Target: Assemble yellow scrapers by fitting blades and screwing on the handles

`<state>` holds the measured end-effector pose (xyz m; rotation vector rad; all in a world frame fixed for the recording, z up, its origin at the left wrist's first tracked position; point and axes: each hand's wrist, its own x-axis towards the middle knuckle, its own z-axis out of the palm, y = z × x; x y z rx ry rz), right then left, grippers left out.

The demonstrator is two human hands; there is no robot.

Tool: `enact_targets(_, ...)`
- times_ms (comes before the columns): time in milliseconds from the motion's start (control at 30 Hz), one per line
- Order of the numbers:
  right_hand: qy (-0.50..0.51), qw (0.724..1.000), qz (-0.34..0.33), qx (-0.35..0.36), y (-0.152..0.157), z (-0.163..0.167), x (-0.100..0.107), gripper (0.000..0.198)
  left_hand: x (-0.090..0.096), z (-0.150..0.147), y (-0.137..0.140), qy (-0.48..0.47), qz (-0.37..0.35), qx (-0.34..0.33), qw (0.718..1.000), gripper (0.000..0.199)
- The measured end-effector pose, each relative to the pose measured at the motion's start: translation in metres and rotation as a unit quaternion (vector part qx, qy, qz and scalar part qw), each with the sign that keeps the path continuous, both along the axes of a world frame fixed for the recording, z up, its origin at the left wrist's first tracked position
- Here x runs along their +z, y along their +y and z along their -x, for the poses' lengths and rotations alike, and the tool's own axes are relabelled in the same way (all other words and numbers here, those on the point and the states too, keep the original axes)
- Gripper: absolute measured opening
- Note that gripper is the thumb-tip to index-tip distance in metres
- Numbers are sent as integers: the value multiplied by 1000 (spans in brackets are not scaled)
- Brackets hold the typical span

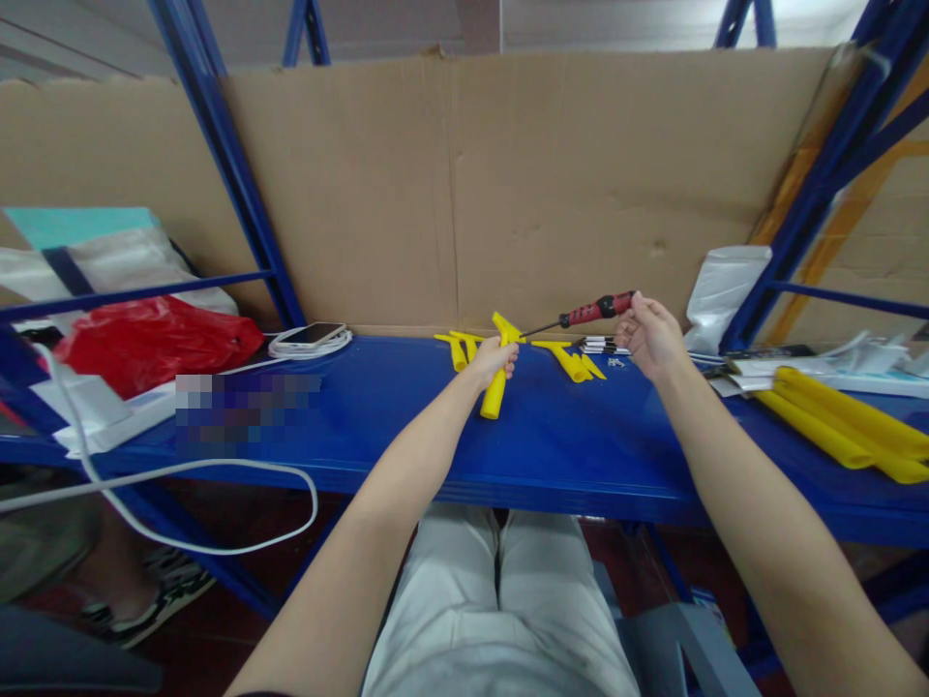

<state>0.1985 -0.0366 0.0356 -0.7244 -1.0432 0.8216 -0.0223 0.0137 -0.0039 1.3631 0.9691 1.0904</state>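
Observation:
My left hand (494,362) is closed around the handle of a yellow plastic squeegee-like piece (494,395), its head pointing up and away. A red and black screwdriver (596,310) meets that head from the right, its shaft tip hidden at the piece. My right hand (653,334) pinches the back end of the screwdriver's handle. Behind and left of my left hand lie more yellow pieces (459,354). To the right, below the screwdriver, rests another yellow piece (571,362). Close to my right hand are small silvery bits (616,363), perhaps screws.
Yellow tubes (827,426) lie at the right on the blue table (377,416). A phone (314,334) rests on a coiled white cable at the left. Nearby are a red plastic bag (160,339) and a white looping cable (218,465). A cardboard sheet (348,194) closes off the back.

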Motion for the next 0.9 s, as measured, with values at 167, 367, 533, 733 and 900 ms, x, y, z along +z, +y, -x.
enact_targets(167, 4, 1000, 16, -19, 3, 0, -2, 40, 0, 0, 1, -1, -8, -1, 1000, 21)
enact_targets(367, 1, 1000, 27, -5, 1, 2, -1, 33, 0, 0, 1, 0, -11, 2, 1000, 22)
enact_targets(533, 10, 999, 29, 20, -1, 1, 1, 26, 1, 0, 0, 1, -9, 8, 1000, 22)
enact_targets(733, -7, 999, 23, 24, 0, 0, -1, 29, 1, 1, 0, -2, -9, 11, 1000, 22)
enact_targets(900, 15, 999, 34, 6, 1, 0, -2, 40, 0, 1, 1, -1, -8, 7, 1000, 22)
